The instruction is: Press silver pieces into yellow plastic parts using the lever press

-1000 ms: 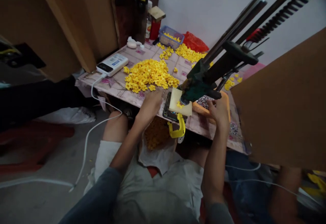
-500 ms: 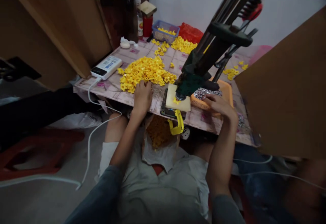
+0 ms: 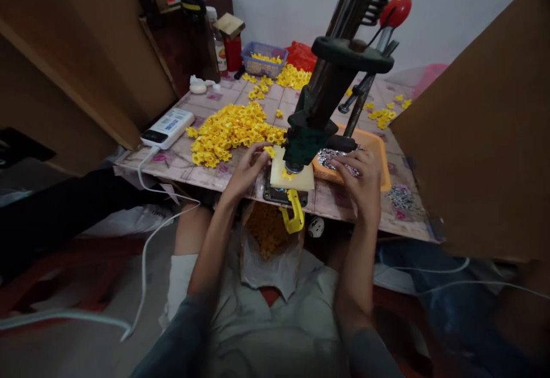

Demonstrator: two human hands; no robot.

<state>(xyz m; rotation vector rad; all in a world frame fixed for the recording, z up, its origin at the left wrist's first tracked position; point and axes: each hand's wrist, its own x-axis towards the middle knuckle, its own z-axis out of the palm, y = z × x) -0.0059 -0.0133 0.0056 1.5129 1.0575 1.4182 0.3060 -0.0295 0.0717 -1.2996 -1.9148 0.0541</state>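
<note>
My left hand [image 3: 248,170] pinches a small yellow flower-shaped plastic piece [image 3: 269,151] at the left edge of a pale square pad [image 3: 304,181]. Another yellow piece [image 3: 287,175] lies on the pad, under the round tip of a dark green hand press [image 3: 301,140]. A yellow C-shaped part [image 3: 296,217] sticks out from the front of the press base. My right hand [image 3: 364,174] is over the orange basket [image 3: 384,160] of small shiny metal bits [image 3: 329,157]. Its thumb and fingers are drawn together; whatever is between them is too small to make out.
A large heap of yellow pieces [image 3: 232,132] lies left of the press. Behind it stand a blue basket [image 3: 264,67] and a red bag [image 3: 301,54]. A white power bank [image 3: 167,128] with a cable sits at left. An open bag [image 3: 268,272] of small pieces hangs below the table edge.
My left hand has moved right from the yellow heap to the pad, carrying a yellow piece. My right hand stays by the orange basket, its fingers drawn closer together. The view has shifted slightly.
</note>
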